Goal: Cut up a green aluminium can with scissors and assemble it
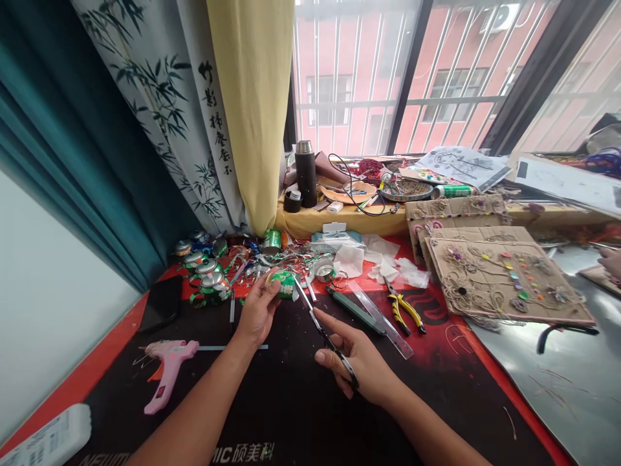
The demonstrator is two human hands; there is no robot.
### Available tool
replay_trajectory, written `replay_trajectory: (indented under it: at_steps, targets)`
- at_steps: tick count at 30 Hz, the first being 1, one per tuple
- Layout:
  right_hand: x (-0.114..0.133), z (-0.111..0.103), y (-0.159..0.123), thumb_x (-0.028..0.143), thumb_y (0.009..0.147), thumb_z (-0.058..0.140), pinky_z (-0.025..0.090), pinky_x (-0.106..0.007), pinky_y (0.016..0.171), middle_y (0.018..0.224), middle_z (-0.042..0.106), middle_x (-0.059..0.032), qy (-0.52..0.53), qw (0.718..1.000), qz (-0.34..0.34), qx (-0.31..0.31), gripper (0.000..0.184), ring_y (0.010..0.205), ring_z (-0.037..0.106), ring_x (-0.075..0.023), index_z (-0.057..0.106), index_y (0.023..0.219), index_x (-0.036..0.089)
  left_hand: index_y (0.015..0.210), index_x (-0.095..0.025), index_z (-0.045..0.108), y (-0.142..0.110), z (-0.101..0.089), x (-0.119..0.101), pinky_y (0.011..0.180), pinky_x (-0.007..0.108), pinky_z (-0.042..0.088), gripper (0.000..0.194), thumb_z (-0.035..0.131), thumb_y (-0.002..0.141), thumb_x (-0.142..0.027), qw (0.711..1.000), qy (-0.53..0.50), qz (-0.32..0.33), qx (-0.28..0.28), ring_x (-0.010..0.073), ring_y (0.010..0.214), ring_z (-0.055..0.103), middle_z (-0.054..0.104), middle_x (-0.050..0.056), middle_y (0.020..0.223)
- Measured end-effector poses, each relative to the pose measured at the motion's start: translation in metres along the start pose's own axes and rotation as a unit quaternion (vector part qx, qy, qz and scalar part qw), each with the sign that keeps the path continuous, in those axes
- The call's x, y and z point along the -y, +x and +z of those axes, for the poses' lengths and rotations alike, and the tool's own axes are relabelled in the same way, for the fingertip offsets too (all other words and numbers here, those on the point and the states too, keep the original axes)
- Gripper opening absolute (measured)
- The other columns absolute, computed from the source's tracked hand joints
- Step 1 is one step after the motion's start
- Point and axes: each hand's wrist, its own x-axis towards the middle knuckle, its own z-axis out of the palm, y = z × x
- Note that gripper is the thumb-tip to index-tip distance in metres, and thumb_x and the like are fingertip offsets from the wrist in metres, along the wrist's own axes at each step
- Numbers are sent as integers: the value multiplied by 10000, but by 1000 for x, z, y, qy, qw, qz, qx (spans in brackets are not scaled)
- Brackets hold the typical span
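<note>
Can piece [286, 285] partly behind left hand [259, 310]

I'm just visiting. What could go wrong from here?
The scissors in the right hand could slip and nick the left hand, which holds the green can piece close to the blades. The shiny strips piled beyond might scratch if brushed. The pink glue gun beside the left forearm could get bumped; whether it is hot, I can't tell.

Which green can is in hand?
The green can in the left hand, beside the scissors; the others sit on the table or windowsill.
</note>
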Motion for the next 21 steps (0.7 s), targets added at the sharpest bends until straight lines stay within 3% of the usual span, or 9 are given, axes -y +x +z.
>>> replay_trajectory:
  at_steps: [5,13,21]
  targets:
    - [2,0,1,599,828,883,282,-166,321,697,443,119,5,1000,2,-19,1039,340,452,-42,427,1689,236,1180,-236,791,0,1,5,903,321,554,599,1007,679,-482,999,48,19,11,213,987,731,798,48,1081]
    - [2,2,0,611,816,892,283,-159,320,711,448,116,6,1000,4,-8,1050,347,448,-35,430,1688,250,1280,-254,737,7,-6,6,972,374,534,704,983,686,-540,996,59,61,-37,232,1019,730,784,48,1122]
    - [2,2,-1,605,804,905,309,-157,320,684,422,124,10,1000,8,7,1080,358,441,-40,416,1696,243,1227,-248,785,10,-11,10,1005,407,529,591,833,825,-679,988,107,105,-45,284,1135,719,784,98,1196]
